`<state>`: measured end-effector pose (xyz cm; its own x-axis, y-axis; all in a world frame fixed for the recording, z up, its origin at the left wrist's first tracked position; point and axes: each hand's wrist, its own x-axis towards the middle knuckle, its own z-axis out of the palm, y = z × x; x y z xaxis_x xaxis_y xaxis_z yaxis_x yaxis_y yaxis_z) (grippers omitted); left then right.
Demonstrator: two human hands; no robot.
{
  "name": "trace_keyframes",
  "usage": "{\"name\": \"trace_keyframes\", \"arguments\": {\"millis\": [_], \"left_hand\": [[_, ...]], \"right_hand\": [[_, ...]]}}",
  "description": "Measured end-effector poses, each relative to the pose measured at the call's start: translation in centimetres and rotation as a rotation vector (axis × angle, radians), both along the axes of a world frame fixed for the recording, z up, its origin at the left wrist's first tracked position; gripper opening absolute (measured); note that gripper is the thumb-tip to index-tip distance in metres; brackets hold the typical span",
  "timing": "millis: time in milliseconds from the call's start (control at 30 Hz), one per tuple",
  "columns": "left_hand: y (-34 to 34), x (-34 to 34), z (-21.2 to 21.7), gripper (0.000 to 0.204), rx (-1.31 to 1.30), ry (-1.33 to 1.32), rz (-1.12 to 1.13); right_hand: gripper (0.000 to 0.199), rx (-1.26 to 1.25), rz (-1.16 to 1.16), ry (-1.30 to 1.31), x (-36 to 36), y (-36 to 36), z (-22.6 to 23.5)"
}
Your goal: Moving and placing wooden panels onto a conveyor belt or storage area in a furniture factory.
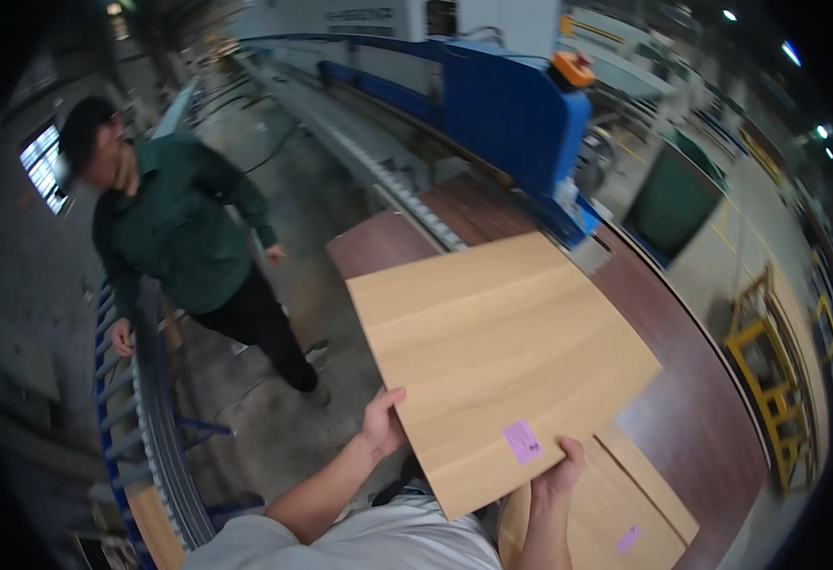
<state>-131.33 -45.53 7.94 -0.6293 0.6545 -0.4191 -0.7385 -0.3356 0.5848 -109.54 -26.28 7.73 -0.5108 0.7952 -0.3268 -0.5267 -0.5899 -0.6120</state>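
A flat wood-grain panel (492, 332) is held up in front of me, tilted, with a pink label (522, 442) near its lower edge. My left hand (383, 421) grips its left edge, thumb on top and fingers underneath. At the lower right edge, beside the label, my right hand (561, 467) pinches the panel with its thumb on the face. Below and to the right, another wood-grain panel (583, 508) with a pink label lies on the reddish-brown table (687, 399), partly hidden by my right forearm.
A blue machine (511, 114) with an orange-topped button box (571, 69) stands beyond the table. On the left, a person in a dark green shirt (183, 214) stands by a roller conveyor (141, 418). A green bin (678, 199) and a yellow frame (768, 380) are at right.
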Motion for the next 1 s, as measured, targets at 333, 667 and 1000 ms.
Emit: {"name": "trace_keyframes", "arguments": {"millis": [333, 667, 1000], "left_hand": [[-4.0, -10.7, -3.6, 0.049, 0.02, 0.134, 0.178], [-9.0, -4.8, -4.8, 0.045, -0.348, 0.29, -0.117], [-15.6, 1.0, -6.0, 0.04, -0.219, 0.19, 0.471]], "right_hand": [[0.073, 0.146, 0.066, 0.012, 4.7, 3.4, 2.4], [0.063, 0.502, 0.154, -0.163, 2.9, 7.5, 12.9], [0.041, 0.694, 0.595, -0.166, -10.1, 4.6, 19.6]]}}
